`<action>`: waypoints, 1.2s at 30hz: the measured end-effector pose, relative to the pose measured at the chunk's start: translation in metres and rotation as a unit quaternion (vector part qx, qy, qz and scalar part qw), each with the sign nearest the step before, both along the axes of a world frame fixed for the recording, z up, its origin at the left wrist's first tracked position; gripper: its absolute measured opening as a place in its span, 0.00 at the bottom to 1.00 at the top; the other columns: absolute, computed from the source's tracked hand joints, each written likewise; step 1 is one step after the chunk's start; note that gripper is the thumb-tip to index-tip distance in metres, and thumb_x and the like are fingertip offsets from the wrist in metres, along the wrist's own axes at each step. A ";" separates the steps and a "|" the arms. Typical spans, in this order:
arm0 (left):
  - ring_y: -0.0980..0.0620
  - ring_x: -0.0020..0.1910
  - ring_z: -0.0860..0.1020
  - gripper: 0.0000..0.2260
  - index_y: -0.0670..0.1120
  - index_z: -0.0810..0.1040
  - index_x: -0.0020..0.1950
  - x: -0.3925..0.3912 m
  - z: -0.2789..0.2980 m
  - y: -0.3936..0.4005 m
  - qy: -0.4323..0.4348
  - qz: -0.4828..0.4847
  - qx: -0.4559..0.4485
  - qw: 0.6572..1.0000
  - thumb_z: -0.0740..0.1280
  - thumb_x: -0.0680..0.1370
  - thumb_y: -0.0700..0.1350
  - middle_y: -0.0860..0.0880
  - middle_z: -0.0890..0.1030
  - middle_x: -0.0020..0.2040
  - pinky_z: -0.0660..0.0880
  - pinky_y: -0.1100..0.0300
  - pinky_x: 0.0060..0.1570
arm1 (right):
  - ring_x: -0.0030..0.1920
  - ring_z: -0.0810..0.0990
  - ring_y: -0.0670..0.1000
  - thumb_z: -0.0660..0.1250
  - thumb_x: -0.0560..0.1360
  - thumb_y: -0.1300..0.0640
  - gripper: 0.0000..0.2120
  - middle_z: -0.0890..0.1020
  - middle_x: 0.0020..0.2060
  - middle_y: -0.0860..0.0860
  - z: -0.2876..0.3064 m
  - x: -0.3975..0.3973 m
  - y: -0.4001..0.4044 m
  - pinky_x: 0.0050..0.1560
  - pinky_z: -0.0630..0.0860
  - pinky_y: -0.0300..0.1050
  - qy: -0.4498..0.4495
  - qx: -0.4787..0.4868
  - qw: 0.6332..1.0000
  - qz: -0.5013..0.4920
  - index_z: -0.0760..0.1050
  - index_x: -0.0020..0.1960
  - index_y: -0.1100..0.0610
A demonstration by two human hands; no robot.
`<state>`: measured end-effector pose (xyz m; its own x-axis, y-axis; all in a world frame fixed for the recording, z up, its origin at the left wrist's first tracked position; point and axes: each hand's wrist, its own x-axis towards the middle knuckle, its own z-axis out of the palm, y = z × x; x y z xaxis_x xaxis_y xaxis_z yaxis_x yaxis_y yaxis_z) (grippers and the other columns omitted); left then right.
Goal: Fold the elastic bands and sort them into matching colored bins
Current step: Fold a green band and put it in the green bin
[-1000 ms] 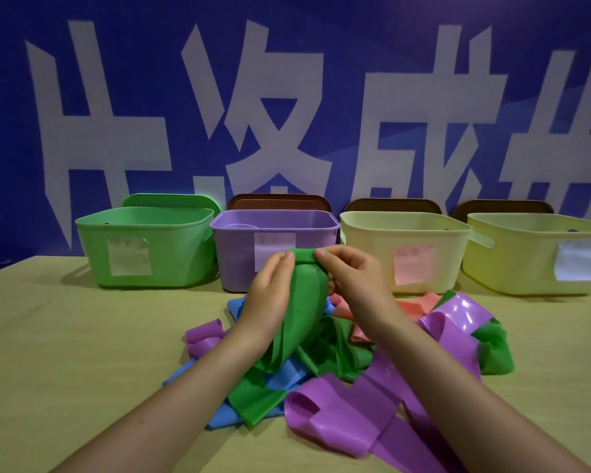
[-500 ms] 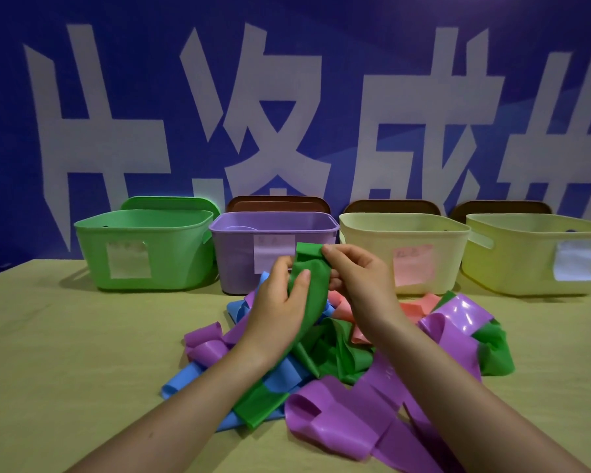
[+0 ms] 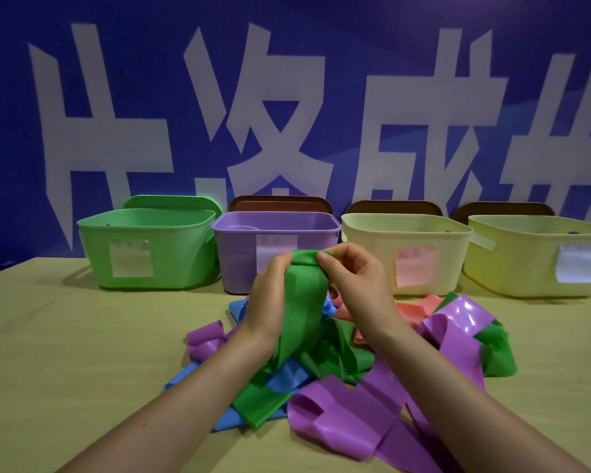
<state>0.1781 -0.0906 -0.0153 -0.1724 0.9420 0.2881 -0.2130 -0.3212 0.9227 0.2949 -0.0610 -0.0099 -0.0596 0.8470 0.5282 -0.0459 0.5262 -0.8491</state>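
Both hands are raised over the middle of the frame, pinching the top fold of a green band (image 3: 302,295). The left hand (image 3: 270,298) grips the fold's left corner between thumb and fingertips, and the right hand (image 3: 354,281) pinches its right corner with curled fingers. The band hangs down from that fold between the two wrists into a loose pile of bands (image 3: 338,363) on the table (image 3: 82,353), just below centre. In the pile, purple bands (image 3: 352,414) lie at lower centre and to the right, blue bands (image 3: 287,375) show beneath the green at lower left, and a pink band (image 3: 413,308) lies towards the back.

Across the middle of the frame stands a row of four bins, each with a paper label on its front: a green bin (image 3: 144,247) at left, a purple bin (image 3: 239,254) behind the hands, a cream bin (image 3: 406,254) right of centre, and a yellow-green bin (image 3: 536,257) at far right. Behind them hangs a blue banner (image 3: 321,97) with large white characters.
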 end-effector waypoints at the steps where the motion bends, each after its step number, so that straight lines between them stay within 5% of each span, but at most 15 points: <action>1: 0.46 0.43 0.82 0.15 0.43 0.83 0.49 0.000 0.000 0.000 0.007 0.013 0.014 1.000 0.62 0.79 0.52 0.42 0.85 0.44 0.78 0.56 0.45 | 0.25 0.70 0.48 0.67 0.77 0.61 0.09 0.74 0.26 0.52 0.000 0.000 -0.001 0.26 0.68 0.38 -0.003 0.006 1.000 0.002 0.75 0.38 0.59; 4: 0.53 0.40 0.82 0.11 0.44 0.82 0.47 0.001 -0.001 0.000 0.027 0.042 0.040 0.998 0.63 0.80 0.49 0.45 0.85 0.42 0.77 0.65 0.39 | 0.25 0.70 0.47 0.67 0.77 0.62 0.09 0.73 0.26 0.52 0.001 -0.002 -0.003 0.26 0.67 0.37 -0.008 0.017 1.000 0.022 0.74 0.37 0.59; 19: 0.50 0.35 0.68 0.12 0.36 0.73 0.40 -0.011 0.004 0.002 0.143 0.088 0.114 0.979 0.62 0.81 0.41 0.40 0.70 0.34 0.66 0.57 0.37 | 0.23 0.71 0.43 0.67 0.76 0.63 0.07 0.74 0.22 0.46 0.006 -0.002 -0.009 0.23 0.65 0.30 -0.003 -0.056 0.995 0.079 0.75 0.39 0.57; 21: 0.47 0.39 0.73 0.12 0.35 0.76 0.44 -0.012 0.004 0.003 0.120 0.068 0.087 0.987 0.62 0.81 0.43 0.35 0.75 0.38 0.70 0.55 0.42 | 0.23 0.71 0.43 0.68 0.76 0.64 0.06 0.75 0.24 0.47 0.006 -0.001 -0.009 0.25 0.68 0.32 -0.005 -0.054 0.995 0.086 0.76 0.40 0.57; 25: 0.52 0.36 0.82 0.12 0.45 0.83 0.43 -0.007 0.004 0.000 0.051 0.022 0.036 0.998 0.62 0.80 0.47 0.46 0.84 0.37 0.77 0.63 0.37 | 0.24 0.71 0.45 0.68 0.75 0.66 0.04 0.75 0.28 0.52 0.005 0.000 -0.005 0.30 0.70 0.37 0.011 -0.014 0.998 0.063 0.77 0.42 0.60; 30: 0.50 0.43 0.82 0.10 0.46 0.83 0.43 -0.006 0.000 0.003 0.040 0.000 0.010 0.999 0.64 0.79 0.47 0.47 0.85 0.41 0.76 0.60 0.45 | 0.27 0.73 0.46 0.69 0.75 0.64 0.01 0.77 0.31 0.57 0.002 0.001 -0.001 0.33 0.72 0.40 0.005 0.037 0.999 -0.007 0.78 0.44 0.60; 33: 0.51 0.43 0.82 0.08 0.44 0.83 0.45 -0.008 0.000 0.004 0.030 0.006 -0.007 1.000 0.64 0.79 0.44 0.46 0.85 0.43 0.77 0.62 0.45 | 0.28 0.75 0.44 0.68 0.75 0.66 0.08 0.80 0.32 0.50 0.002 0.002 -0.001 0.33 0.73 0.36 -0.009 0.078 0.997 -0.011 0.80 0.45 0.54; 36: 0.42 0.51 0.82 0.12 0.39 0.81 0.54 -0.011 0.001 0.007 -0.024 -0.014 -0.040 0.999 0.62 0.80 0.44 0.39 0.84 0.50 0.75 0.52 0.56 | 0.35 0.79 0.43 0.68 0.75 0.67 0.09 0.83 0.38 0.48 -0.001 0.003 0.001 0.39 0.75 0.36 -0.077 0.152 0.985 -0.024 0.83 0.48 0.54</action>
<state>0.1675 -0.0832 -0.0140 -0.1567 0.9666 0.2027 -0.2666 -0.2391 0.9337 0.2983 -0.0603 -0.0104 -0.1219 0.6550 0.7458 0.1022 0.7557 -0.6469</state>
